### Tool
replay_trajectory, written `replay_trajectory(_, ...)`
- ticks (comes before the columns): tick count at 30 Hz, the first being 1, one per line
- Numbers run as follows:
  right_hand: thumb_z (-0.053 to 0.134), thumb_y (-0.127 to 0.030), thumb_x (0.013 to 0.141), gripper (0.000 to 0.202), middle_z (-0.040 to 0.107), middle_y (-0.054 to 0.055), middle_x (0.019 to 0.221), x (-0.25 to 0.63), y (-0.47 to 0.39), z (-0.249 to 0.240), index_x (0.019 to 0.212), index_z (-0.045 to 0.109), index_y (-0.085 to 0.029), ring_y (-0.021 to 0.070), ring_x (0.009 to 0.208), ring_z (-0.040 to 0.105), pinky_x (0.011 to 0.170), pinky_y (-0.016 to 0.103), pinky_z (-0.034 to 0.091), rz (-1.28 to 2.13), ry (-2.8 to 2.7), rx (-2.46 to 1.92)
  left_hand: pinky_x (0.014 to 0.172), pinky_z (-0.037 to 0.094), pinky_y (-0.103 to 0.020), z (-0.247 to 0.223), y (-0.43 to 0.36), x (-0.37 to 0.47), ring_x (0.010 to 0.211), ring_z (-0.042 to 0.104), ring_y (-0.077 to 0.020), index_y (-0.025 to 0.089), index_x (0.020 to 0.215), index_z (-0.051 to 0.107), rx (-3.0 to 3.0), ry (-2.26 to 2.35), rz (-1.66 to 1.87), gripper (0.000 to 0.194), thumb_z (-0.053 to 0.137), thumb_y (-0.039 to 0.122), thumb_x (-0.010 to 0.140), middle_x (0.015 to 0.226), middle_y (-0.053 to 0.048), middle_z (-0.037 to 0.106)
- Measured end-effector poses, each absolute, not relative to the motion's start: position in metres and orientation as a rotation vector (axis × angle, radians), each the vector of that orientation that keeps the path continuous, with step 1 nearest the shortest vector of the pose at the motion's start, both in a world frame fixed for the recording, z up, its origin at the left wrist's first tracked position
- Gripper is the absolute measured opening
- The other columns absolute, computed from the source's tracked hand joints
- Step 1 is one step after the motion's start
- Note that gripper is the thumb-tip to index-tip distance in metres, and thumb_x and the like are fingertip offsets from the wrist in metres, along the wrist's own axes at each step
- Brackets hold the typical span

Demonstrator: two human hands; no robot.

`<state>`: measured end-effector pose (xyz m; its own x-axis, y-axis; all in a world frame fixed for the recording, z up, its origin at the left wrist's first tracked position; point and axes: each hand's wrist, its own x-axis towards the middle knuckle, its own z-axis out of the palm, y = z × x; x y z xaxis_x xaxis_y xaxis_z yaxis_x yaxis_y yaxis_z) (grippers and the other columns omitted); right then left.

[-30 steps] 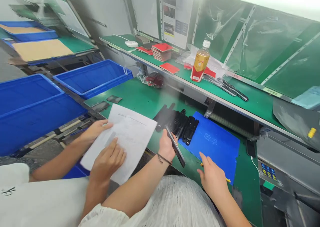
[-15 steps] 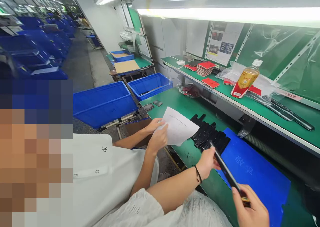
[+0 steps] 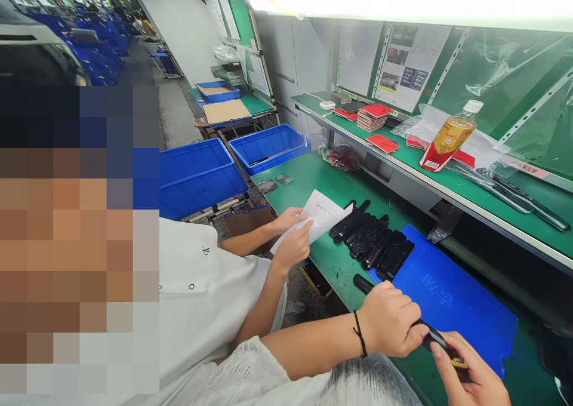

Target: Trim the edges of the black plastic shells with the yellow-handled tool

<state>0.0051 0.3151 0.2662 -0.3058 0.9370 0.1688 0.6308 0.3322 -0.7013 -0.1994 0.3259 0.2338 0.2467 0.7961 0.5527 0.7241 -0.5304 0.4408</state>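
My left hand, with a black cord at its wrist, is wrapped round a long black object whose rounded end sticks out past the fist. Around the other end of the same object, near the lower right, my right hand is closed; a small yellowish part shows by its fingers. Several similar black pieces lie side by side on the green table, partly over a blue sheet. The held object is above the sheet and the table edge.
A person in white sits at the left, holding a paper. Blue bins stand beyond. The shelf above the table carries red packets, a bottle and plastic bags.
My left hand has moved onto the black object, turned knuckles up, and now wraps round it. The object sits at a flatter angle. The person's paper has tilted, and the view has shifted slightly.
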Motion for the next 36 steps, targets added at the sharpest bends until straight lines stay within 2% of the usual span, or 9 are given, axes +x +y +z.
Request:
replay_trajectory(4, 0.059, -0.061, 0.095, 0.048, 0.079, 0.01, 0.115, 0.017, 0.319, 0.257, 0.124, 0.07, -0.024, 0.0233, 0.098, 0.08, 0.079, 0.025, 0.066, 0.792, -2.065, -1.41, 0.06, 0.031, -0.036, 0.222, 0.322, -0.21, 0.056, 0.053, -0.016, 0.021, 0.07, 0.052, 2.283, 1.537, 1.146, 0.034, 0.045, 0.04, 0.098, 0.063, -0.002, 0.061)
replay_trajectory(7, 0.045, -0.053, 0.103, 0.044, 0.079, 0.008, 0.116, 0.033, 0.325, 0.245, 0.131, 0.07, -0.03, 0.0212, 0.094, 0.08, 0.075, 0.024, 0.066, 0.662, -2.251, -1.389, 0.06, 0.03, -0.034, 0.224, 0.32, -0.22, 0.054, 0.049, -0.015, 0.021, 0.066, 0.047, 2.216, 1.527, 1.158, 0.035, 0.043, 0.036, 0.098, 0.061, -0.002, 0.058)
replay_trajectory(10, 0.037, -0.042, 0.106, 0.055, 0.081, 0.006, 0.113, 0.047, 0.331, 0.233, 0.16, 0.043, -0.037, 0.0202, 0.093, 0.081, 0.06, 0.022, 0.063, 0.602, -2.417, -1.463, 0.061, 0.029, -0.033, 0.225, 0.32, -0.225, 0.052, 0.047, -0.0143, 0.021, 0.064, 0.043, 2.161, 1.51, 1.15, 0.036, 0.043, 0.035, 0.098, 0.06, -0.001, 0.057)
replay_trajectory(12, 0.038, -0.039, 0.105, 0.061, 0.082, 0.007, 0.111, 0.053, 0.334, 0.225, 0.166, 0.031, -0.035, 0.022, 0.093, 0.082, 0.057, 0.022, 0.062, 0.588, -2.452, -1.517, 0.06, 0.028, -0.033, 0.225, 0.321, -0.227, 0.052, 0.045, -0.0139, 0.021, 0.064, 0.04, 2.134, 1.488, 1.145, 0.036, 0.042, 0.035, 0.097, 0.059, -0.001, 0.055)
replay_trajectory(14, 0.041, -0.039, 0.104, 0.058, 0.081, 0.008, 0.111, 0.055, 0.335, 0.219, 0.162, 0.04, -0.032, 0.0233, 0.094, 0.082, 0.06, 0.024, 0.063, 0.549, -2.466, -1.525, 0.06, 0.027, -0.032, 0.223, 0.321, -0.227, 0.051, 0.044, -0.0136, 0.021, 0.064, 0.038, 2.119, 1.465, 1.135, 0.036, 0.042, 0.035, 0.097, 0.058, -0.001, 0.054)
replay_trajectory(18, 0.04, -0.04, 0.103, 0.04, 0.08, 0.006, 0.117, 0.054, 0.332, 0.218, 0.13, 0.069, -0.03, 0.0209, 0.094, 0.081, 0.067, 0.024, 0.064, 0.505, -2.469, -1.454, 0.059, 0.028, -0.033, 0.221, 0.319, -0.229, 0.052, 0.043, -0.014, 0.021, 0.063, 0.039, 2.109, 1.435, 1.122, 0.035, 0.043, 0.034, 0.095, 0.058, -0.001, 0.054)
replay_trajectory(24, 0.041, -0.043, 0.104, 0.04, 0.08, 0.005, 0.116, 0.041, 0.326, 0.244, 0.132, 0.068, -0.032, 0.0225, 0.098, 0.081, 0.068, 0.025, 0.064, 0.434, -2.481, -1.416, 0.061, 0.03, -0.033, 0.222, 0.32, -0.23, 0.053, 0.045, -0.0145, 0.021, 0.063, 0.042, 2.102, 1.393, 1.135, 0.033, 0.044, 0.034, 0.093, 0.057, -0.001, 0.053)
replay_trajectory(27, 0.04, -0.047, 0.105, 0.038, 0.081, 0.006, 0.109, 0.032, 0.323, 0.255, 0.126, 0.067, -0.03, 0.0216, 0.088, 0.081, 0.062, 0.025, 0.062, 0.371, -2.461, -1.38, 0.06, 0.03, -0.033, 0.223, 0.32, -0.229, 0.053, 0.045, -0.0144, 0.021, 0.063, 0.043, 2.103, 1.393, 1.106, 0.033, 0.045, 0.034, 0.093, 0.057, -0.001, 0.054)
replay_trajectory(36, 0.039, -0.037, 0.108, 0.026, 0.077, 0.005, 0.098, 0.024, 0.315, 0.255, 0.113, 0.063, -0.027, 0.0167, 0.078, 0.077, 0.061, 0.021, 0.059, 0.366, -2.567, -1.099, 0.057, 0.03, -0.033, 0.23, 0.313, -0.23, 0.051, 0.044, -0.0131, 0.021, 0.061, 0.04, 2.196, 1.488, 0.976, 0.036, 0.044, 0.033, 0.095, 0.058, 0.001, 0.052)
